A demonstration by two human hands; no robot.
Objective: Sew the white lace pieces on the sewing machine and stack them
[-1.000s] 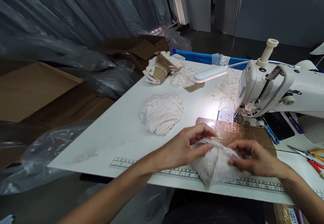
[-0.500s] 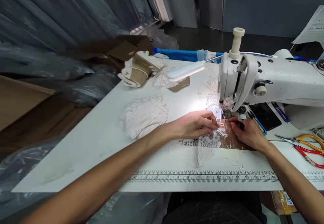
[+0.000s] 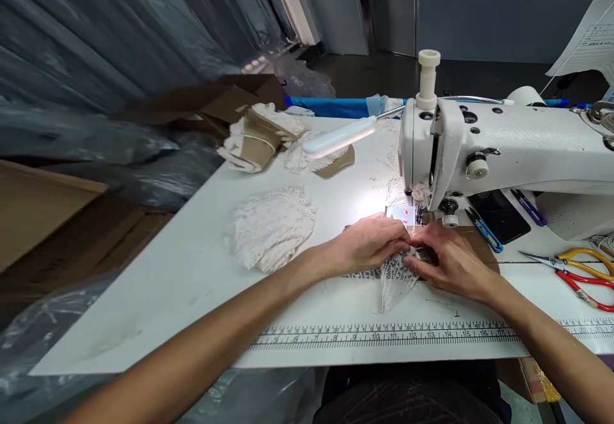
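Observation:
White lace trim (image 3: 399, 278) hangs toward me from between my hands, just in front of the sewing machine (image 3: 522, 146). My left hand (image 3: 377, 240) is closed, its fingertips pinching the lace. From the other side my right hand (image 3: 444, 258) meets it, thumb and fingers closed on the same lace. Both hands sit right below the machine's presser foot (image 3: 422, 215), nearly touching each other. Beneath the right hand lies a brown plate (image 3: 482, 245) on the table. My fingers hide the edge of lace being held.
A white lace pile (image 3: 271, 229) lies left of my hands. Behind it are a lace bundle (image 3: 259, 142) and a lamp (image 3: 339, 137). To the right lie blue snips (image 3: 485, 231), a phone (image 3: 503, 216) and scissors (image 3: 570, 264). A printed ruler (image 3: 384, 337) runs along the front edge.
My right hand has moved left from beside the presser foot to join the left hand at the lace. The view has shifted slightly, so the machine appears further left.

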